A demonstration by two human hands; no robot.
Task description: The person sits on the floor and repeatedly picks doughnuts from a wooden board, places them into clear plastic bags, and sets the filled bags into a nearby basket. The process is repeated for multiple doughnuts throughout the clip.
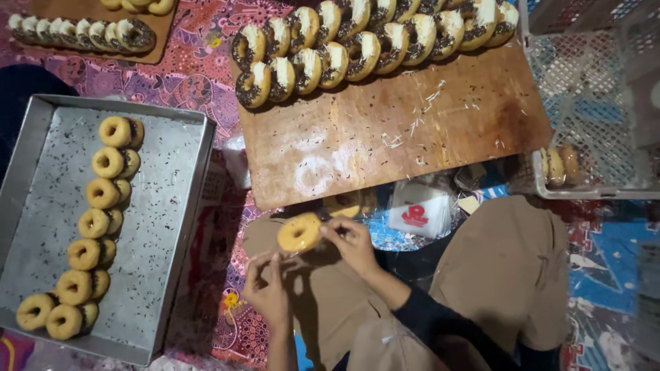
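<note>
My right hand (354, 244) holds a plain yellow donut (300, 233) by its edge, just above my lap. My left hand (267, 288) sits below the donut with fingers pinched together; whether it touches the donut or grips a thin wrapper I cannot tell. Another donut (344, 204) lies partly hidden under the near edge of the wooden board (412, 130). Two rows of donuts topped with chocolate sprinkles and white shreds (344, 48) stand on edge along the board's far side.
A metal tray (165, 206) at left holds a column of paired plain donuts (96, 227). A white plastic crate (591, 103) at right holds two donuts (560, 165). A small white packet (418, 211) lies by my knee. Another board of donuts (82, 31) sits top left.
</note>
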